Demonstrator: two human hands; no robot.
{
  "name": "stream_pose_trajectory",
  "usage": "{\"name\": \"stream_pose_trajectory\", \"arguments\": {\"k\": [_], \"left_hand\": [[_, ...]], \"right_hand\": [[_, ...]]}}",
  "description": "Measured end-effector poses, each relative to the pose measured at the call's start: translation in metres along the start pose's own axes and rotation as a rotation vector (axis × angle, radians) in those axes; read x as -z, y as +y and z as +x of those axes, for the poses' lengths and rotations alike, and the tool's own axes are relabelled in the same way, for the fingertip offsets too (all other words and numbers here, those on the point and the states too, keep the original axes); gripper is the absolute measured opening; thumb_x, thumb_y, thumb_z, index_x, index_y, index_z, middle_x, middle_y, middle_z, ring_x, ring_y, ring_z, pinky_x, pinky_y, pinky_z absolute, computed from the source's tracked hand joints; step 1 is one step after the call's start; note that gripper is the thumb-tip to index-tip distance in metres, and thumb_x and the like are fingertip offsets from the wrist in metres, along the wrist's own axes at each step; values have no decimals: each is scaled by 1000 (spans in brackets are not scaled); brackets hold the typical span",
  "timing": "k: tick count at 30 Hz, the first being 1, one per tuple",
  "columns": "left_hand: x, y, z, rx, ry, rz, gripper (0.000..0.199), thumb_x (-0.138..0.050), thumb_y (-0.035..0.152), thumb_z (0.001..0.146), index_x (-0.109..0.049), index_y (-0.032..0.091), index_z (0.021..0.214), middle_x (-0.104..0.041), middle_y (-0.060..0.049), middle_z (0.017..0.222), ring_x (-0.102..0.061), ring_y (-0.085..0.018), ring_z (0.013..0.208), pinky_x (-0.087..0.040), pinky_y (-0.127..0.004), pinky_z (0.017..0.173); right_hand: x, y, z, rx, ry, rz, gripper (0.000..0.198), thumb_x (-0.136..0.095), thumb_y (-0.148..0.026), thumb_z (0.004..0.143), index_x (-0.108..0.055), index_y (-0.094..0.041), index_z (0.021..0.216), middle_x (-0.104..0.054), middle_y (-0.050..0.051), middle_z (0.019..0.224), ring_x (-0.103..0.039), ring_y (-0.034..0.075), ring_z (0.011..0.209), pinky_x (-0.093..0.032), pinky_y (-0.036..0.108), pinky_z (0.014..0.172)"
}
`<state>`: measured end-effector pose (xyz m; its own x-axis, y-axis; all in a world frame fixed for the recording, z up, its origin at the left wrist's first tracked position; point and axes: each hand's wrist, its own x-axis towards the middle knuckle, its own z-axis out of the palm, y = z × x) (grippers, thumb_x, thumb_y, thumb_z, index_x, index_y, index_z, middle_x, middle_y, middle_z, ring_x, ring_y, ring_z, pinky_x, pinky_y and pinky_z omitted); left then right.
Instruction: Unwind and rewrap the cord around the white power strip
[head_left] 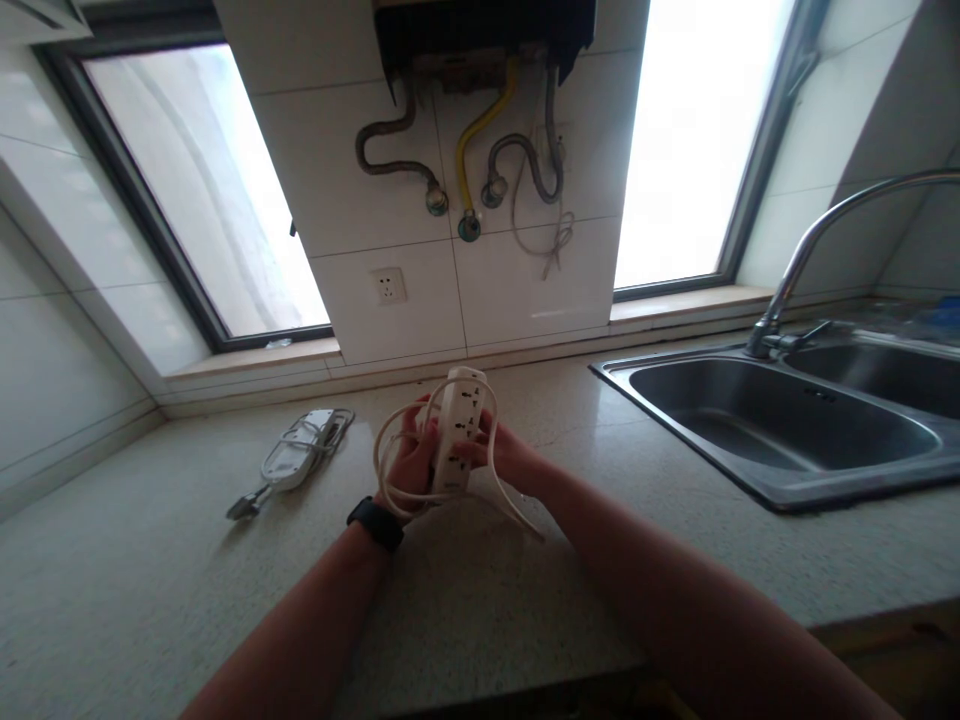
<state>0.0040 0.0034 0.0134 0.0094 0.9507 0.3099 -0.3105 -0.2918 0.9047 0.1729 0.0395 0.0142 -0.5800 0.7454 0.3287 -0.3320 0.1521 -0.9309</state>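
Observation:
A white power strip point(459, 425) with several sockets is held upright and a little tilted over the counter, between both my hands. My left hand point(414, 455) wraps its left side, with loops of the strip's white cord point(381, 462) around that hand and wrist. On the right side, my right hand point(495, 450) grips the strip, fingers lying across its socket face. One cord end trails down to the right. A second white power strip point(300, 450), its cord wound round it and its plug point(247, 503) toward me, lies on the counter to the left.
The speckled counter point(187, 600) runs along a tiled wall. At the right is a steel double sink point(750, 425) with a curved faucet point(795, 260). A wall socket point(388, 286) and hoses point(469, 150) under a dark heater point(484, 35) are behind.

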Motion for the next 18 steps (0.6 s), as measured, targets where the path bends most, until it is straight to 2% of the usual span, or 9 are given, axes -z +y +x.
{"name": "stream_pose_trajectory", "arguments": {"k": [2,4,6,11,15,18], "left_hand": [[5,-2,4,-22,54,20,61,-71,53,84,-42,37,134,-66,-1,107,-67,-15,76,-57,-26,61],[14,-2,9,-38,129,19,56,-73,51,82,-45,39,129,-62,1,107,-67,-15,79,-58,-26,62],[24,2,14,-72,182,30,52,-75,46,81,-47,40,125,-58,2,107,-67,-16,88,-60,-31,70],[46,10,20,-175,272,122,45,-74,43,81,-52,34,119,-56,1,107,-65,-15,90,-60,-34,76],[58,10,24,-188,257,232,47,-73,47,79,-58,27,118,-58,-3,106,-64,-18,91,-59,-32,73],[70,6,28,-212,211,365,48,-70,49,81,-60,25,122,-60,-5,103,-62,-19,93,-57,-31,71]], "right_hand": [[2,-3,2,55,59,0,48,-80,-38,76,-51,-24,112,-64,6,111,-67,23,95,-60,39,75],[8,-6,4,88,149,8,47,-78,-39,77,-47,-25,110,-63,5,113,-67,23,96,-60,42,77],[15,-9,6,110,273,12,49,-77,-41,77,-44,-26,108,-62,5,111,-66,23,97,-61,43,77],[39,-22,12,208,600,28,51,-76,-49,75,-40,-25,102,-63,4,104,-65,24,97,-62,42,71],[60,-30,16,263,848,83,50,-75,-50,76,-39,-26,102,-60,3,106,-66,21,90,-62,39,66],[72,-33,17,300,961,139,47,-73,-48,78,-39,-26,102,-61,3,106,-68,19,85,-62,38,65]]}}
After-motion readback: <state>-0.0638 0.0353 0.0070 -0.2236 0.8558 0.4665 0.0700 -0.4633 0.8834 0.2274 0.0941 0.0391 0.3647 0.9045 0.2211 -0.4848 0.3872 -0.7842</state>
